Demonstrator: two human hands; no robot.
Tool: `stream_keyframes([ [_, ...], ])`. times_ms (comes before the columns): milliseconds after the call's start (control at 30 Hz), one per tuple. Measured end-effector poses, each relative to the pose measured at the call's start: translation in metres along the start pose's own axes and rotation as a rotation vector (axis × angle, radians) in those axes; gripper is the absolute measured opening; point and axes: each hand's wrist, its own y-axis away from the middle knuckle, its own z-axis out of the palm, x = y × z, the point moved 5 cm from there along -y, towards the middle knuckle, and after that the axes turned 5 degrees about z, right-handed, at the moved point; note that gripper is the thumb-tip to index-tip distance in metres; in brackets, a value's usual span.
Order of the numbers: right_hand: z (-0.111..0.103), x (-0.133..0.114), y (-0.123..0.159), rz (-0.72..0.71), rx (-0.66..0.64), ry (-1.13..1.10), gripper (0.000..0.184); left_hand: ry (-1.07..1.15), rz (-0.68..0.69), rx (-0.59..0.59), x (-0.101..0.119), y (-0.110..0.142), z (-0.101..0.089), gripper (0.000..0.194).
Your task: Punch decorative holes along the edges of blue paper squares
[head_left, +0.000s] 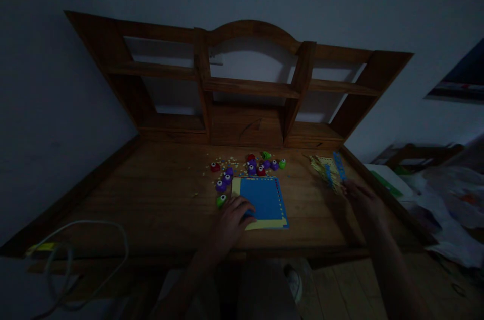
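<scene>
My left hand (233,215) lies on a blue sheet (262,199) with its fingers slightly curved and the thumb apart. Under the blue sheet is a yellow sheet (236,188), showing along the left and lower edges. Small marks or holes run along the top and right borders. At the right, my right hand (363,200) is closed, its fingertips on the end of a blue strip with holes (339,166). That strip lies beside a pile of yellow cut strips (325,171).
Several small round gadgets with white eye-like spots stand around the sheets: purple (221,186), red (215,167) and green (282,163). Tiny paper bits (230,162) are scattered behind. A wooden shelf unit (249,89) closes off the back. A white cable (123,239) hangs at the left.
</scene>
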Motion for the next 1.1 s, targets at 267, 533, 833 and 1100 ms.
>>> stream_keyframes([
  [267,0.011,0.002,-0.009,-0.098,0.097,0.182,0.046,0.02,0.013,-0.061,0.008,-0.005,0.001,0.006],
  [533,0.087,-0.022,0.069,-0.55,-0.185,0.606,0.037,-0.039,0.061,-0.084,0.011,-0.007,0.001,0.009],
  [833,0.164,0.006,0.127,-0.575,-0.798,0.63,0.046,-0.101,0.084,-0.099,0.019,-0.007,-0.001,0.011],
  [1100,0.165,0.019,0.127,-0.583,-0.796,0.643,0.043,0.122,0.025,-0.025,0.0,-0.002,-0.003,0.009],
])
